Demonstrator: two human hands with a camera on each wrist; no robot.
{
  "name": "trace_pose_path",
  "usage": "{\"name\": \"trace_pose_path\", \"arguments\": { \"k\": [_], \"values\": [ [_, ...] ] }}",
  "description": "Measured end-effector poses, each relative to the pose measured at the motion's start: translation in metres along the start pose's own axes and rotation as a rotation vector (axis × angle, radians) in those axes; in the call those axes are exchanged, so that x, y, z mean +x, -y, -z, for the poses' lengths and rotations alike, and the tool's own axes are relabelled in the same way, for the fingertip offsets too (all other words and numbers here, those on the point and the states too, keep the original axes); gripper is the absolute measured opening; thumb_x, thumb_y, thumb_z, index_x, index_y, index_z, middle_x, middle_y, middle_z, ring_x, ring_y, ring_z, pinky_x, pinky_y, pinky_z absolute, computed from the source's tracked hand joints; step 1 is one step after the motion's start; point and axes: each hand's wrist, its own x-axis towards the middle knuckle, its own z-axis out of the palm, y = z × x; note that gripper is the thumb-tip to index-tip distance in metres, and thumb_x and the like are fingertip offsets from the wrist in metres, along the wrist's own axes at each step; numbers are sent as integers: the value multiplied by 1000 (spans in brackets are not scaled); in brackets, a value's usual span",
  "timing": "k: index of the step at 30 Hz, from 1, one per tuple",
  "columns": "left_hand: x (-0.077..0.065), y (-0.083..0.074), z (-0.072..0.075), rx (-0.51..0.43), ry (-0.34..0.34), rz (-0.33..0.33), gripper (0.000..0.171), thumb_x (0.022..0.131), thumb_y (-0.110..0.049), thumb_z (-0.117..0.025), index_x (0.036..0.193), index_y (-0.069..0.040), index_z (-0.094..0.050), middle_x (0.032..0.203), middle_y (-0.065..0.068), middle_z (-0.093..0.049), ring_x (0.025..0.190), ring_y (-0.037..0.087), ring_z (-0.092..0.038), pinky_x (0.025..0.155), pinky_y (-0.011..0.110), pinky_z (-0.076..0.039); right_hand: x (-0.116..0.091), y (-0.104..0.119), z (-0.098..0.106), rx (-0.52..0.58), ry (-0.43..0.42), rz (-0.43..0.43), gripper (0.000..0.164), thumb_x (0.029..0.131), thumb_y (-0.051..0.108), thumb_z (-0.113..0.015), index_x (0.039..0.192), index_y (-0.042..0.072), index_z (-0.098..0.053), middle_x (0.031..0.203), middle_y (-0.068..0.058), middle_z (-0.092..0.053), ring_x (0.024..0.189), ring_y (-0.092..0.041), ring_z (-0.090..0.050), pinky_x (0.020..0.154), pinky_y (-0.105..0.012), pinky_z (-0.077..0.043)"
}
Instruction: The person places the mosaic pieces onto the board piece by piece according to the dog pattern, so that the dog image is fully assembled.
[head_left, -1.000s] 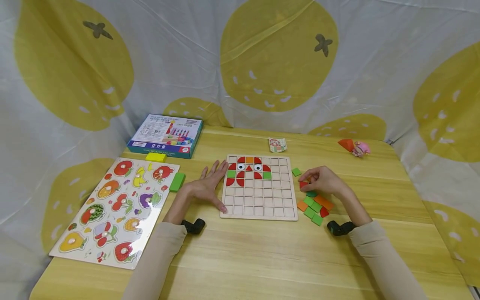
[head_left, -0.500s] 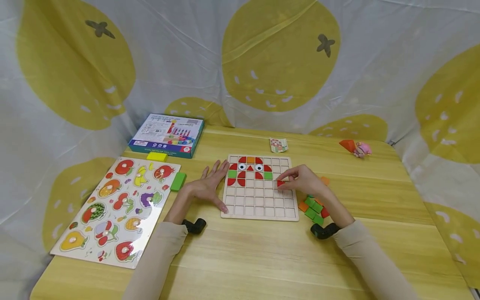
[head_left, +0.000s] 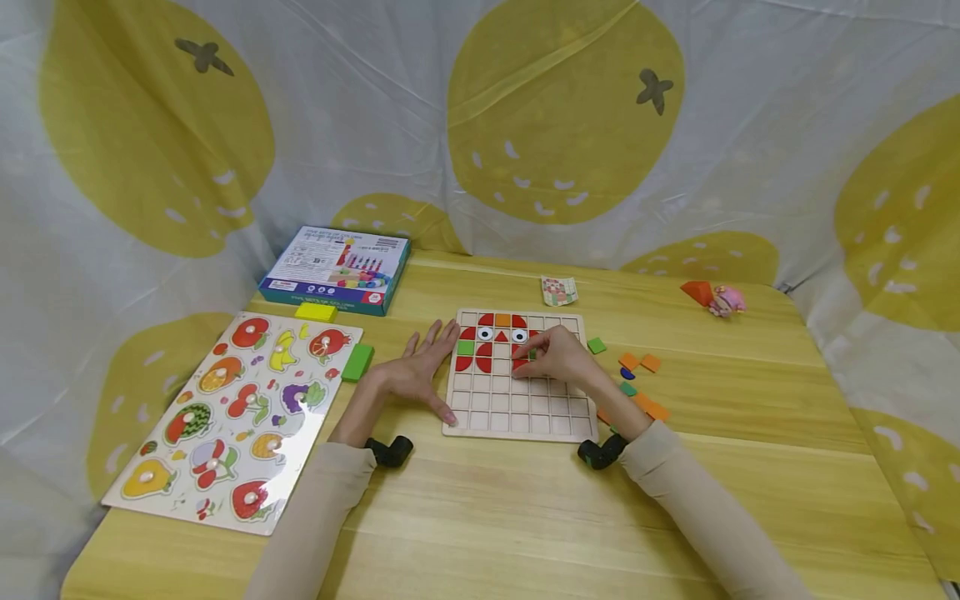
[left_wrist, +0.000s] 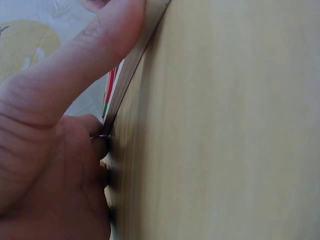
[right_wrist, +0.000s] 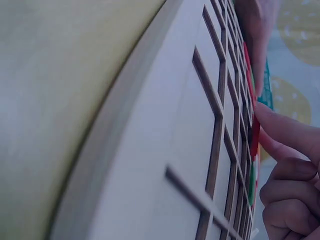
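A wooden grid board (head_left: pixel 517 423) lies in the middle of the table in the head view. Red, orange and green tiles and two eye tiles form a pattern in its upper rows. Spread along its left edge, my left hand (head_left: pixel 408 372) has straight fingers and rests its thumb on the near-left corner. Over the board, my right hand (head_left: pixel 562 357) pinches a red tile (right_wrist: pixel 255 135) between thumb and forefinger, close to the surface below the right eye tile (head_left: pixel 519 335). That hand hides some tiles and cells on the board's right side.
Several loose tiles, among them an orange tile (head_left: pixel 651 363), lie right of the board, partly behind the right forearm. A fruit puzzle board (head_left: pixel 300 433), boxed toy (head_left: pixel 333 271) and green block (head_left: pixel 357 363) stand left. A small picture card (head_left: pixel 558 291) lies behind the grid.
My right hand has carried the red tile leftward from the loose tiles to the board's middle. The left hand has stayed at the board's left edge.
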Motion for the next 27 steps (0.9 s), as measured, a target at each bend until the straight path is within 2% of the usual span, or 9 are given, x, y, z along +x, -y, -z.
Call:
{"name": "trace_pose_path", "arguments": {
  "k": [8,15,19,23,27],
  "values": [
    [1,1,0,-3,-7,-9,145,57,-56,-87,155,-10,9,163,5,18,149,29,23,119,56,14,2,-3,0,-1,-32,-41,19,72,19,-85,90,15,-79,47,3,-34,46,-14,-24,47,-24,-21],
    [1,-2,0,3,-6,-16,144,57,-56,-87,155,-10,9,163,7,17,149,30,22,119,57,14,4,-9,0,16,-23,-35,16,74,19,-84,89,16,-80,46,4,-33,46,-13,-20,46,-23,-19],
    [2,-2,0,-14,0,-17,145,57,-56,-87,155,-9,10,163,7,18,149,31,22,118,58,14,4,-11,4,25,-11,-19,19,74,20,-84,92,14,-79,45,4,-36,45,-12,-23,47,-23,-21],
    [2,-1,0,-18,0,-3,145,57,-56,-87,155,-11,10,163,5,19,149,30,23,119,57,15,-4,-8,19,56,-30,-2,23,77,22,-81,99,13,-78,48,4,-38,49,-12,-26,50,-24,-25],
    [1,0,0,-11,-1,0,145,56,-57,-87,155,-12,10,163,5,19,149,28,23,119,56,15,-25,-12,50,20,-77,-15,27,82,28,-77,106,16,-76,57,4,-35,53,-13,-29,50,-26,-26]
  ]
}}
